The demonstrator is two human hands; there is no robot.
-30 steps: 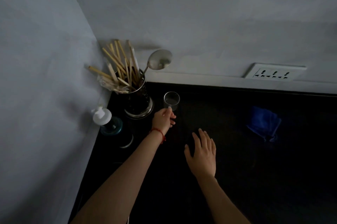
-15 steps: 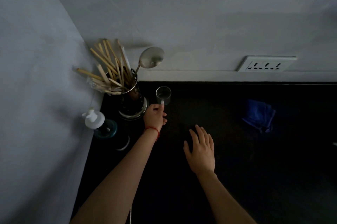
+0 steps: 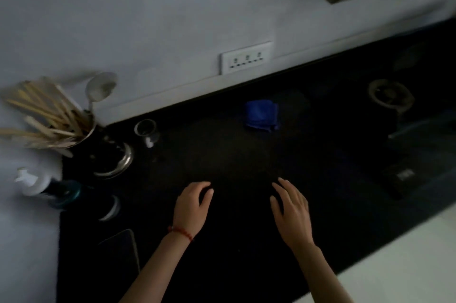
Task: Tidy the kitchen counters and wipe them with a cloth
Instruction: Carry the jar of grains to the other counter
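1. tidying looks partly done, judging by how things lie: the small glass (image 3: 145, 130) stands upright near the back wall, just beside the utensil holder (image 3: 108, 154) full of chopsticks and a ladle, and no hand touches it.
2. in the same left corner stand a pump bottle (image 3: 32, 180) and, nearer the front edge, a flat dark phone-like slab (image 3: 121, 251); whether these count as tidied i cannot tell.
3. the left hand (image 3: 191, 206), with a red thread at the wrist, hovers over the dark counter (image 3: 222, 159) with fingers loosely curled and nothing in them.
4. the right hand (image 3: 292, 211) is spread, fingers relaxed and straight, also holding nothing; whether either hand touches the surface is too dark to say.
5. the blue cloth (image 3: 261, 115), the tool for wiping, lies crumpled on the counter toward the back wall, below the wall socket (image 3: 246, 57), well apart from both hands.
6. wiping, in my judgement, has not begun: the cloth is in neither hand.
7. to the right a stove burner (image 3: 389, 93) shows dimly; that stretch of counter is too dark to judge.
8. the likely remaining work is taking up the cloth and wiping the whole surface, most easily with the right hand, which is nearer.
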